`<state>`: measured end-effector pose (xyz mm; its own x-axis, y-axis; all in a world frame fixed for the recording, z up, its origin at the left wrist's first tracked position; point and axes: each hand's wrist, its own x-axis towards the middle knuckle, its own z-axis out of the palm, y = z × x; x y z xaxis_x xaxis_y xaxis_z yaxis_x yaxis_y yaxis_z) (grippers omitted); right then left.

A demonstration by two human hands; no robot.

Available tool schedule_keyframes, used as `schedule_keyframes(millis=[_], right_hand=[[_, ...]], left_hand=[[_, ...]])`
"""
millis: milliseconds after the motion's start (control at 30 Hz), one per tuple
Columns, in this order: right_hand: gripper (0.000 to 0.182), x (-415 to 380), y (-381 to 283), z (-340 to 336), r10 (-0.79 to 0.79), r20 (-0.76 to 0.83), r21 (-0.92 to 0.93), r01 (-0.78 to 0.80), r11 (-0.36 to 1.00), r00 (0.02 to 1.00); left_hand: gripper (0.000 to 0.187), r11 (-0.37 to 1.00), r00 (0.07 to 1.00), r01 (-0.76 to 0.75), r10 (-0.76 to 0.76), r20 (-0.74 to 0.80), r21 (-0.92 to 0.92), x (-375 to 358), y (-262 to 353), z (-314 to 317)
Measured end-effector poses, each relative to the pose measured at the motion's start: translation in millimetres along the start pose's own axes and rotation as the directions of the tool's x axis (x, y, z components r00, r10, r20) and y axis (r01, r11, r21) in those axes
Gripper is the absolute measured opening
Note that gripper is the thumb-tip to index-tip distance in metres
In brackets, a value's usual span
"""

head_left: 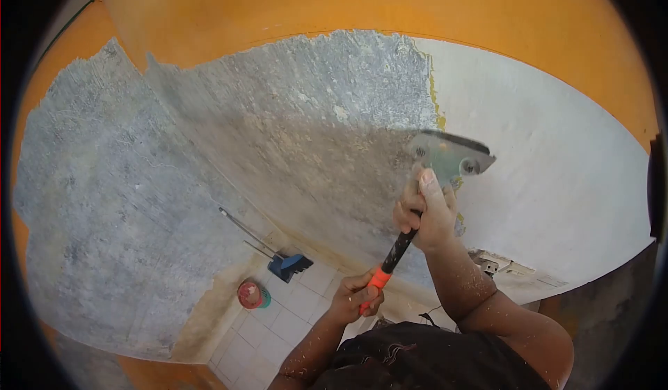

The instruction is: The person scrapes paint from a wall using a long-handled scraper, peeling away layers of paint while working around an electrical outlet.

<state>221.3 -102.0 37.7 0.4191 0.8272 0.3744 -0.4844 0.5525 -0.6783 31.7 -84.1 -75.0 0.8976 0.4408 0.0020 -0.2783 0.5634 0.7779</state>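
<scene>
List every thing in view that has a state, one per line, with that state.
scraper: gripped in both hands, blade against the wall
right hand: closed on the handle just below the blade
left hand: closed on the orange handle end
wall: partly stripped to bare grey, orange paint left at the edges
broom: leaning in the corner
round red thing: lying on the tiled floor

1. A room under renovation: the orange-painted wall (209,7) is stripped over a wide patch to bare grey plaster (278,125).
2. A pale tiled floor (278,320) lies dusty in the corner.
3. A blue dustpan with long metal handle (285,263) and a round red disc (250,294) lie there.
</scene>
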Motion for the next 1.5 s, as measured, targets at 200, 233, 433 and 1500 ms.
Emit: schedule_keyframes(millis=[200,233,433,1500], right_hand=[[0.022,-13,6,-11,-0.007,-0.071,-0.127,-0.002,0.992,0.997],[0.022,-12,2,-8,0.001,-0.083,-0.126,-0.012,0.992,0.997],[0.024,-15,6,-11,-0.008,-0.052,-0.099,0.003,0.995,0.999],[0.034,1,-9,4,0.033,0.274,0.439,-0.155,0.885,0.961]], left_hand=[[0.033,0.996,0.995,0.005,0.003,0.102,-0.086,1,-25,-14],[0.035,0.997,0.994,0.034,-0.026,0.110,-0.068,4,-15,-12],[0.045,0.999,0.994,0.010,-0.005,0.110,-0.047,-3,-27,-17],[0.078,0.475,0.780,-0.508,0.608,0.150,0.718,-25,1,22]])
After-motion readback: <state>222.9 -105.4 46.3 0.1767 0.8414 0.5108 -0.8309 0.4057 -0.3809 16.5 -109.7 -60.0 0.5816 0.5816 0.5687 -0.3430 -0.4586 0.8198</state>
